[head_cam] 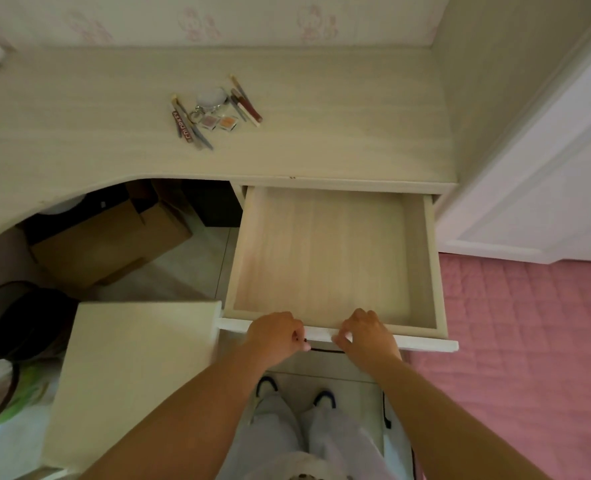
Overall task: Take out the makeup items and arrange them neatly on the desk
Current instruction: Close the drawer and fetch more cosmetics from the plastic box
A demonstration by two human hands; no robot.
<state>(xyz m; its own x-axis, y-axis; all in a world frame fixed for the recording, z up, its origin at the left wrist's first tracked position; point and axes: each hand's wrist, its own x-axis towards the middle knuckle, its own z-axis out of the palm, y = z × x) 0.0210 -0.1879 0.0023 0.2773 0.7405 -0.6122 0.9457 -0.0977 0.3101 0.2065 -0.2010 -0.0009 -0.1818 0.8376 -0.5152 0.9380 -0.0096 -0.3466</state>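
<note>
step: shut drawer [325, 251], looks empty | left hand [276, 336] & right hand [366, 336] fingers curled over front edge | push evenly, both sides | makeup items [214, 110] mid-table [356, 133], tidy after

Arms: both were bare from the wrist up to the frame's lower edge, with no sleeves showing.
Left hand [276, 337]: wore no glove, ring or watch that could be seen.
Right hand [368, 336]: was likewise bare.
Trousers [316, 434]: were loose and pale, whitish grey.
Shoes [267, 386]: were dark with blue trim at the toes.
Top: only a light scrap with dark specks showed at the bottom edge.
</note>
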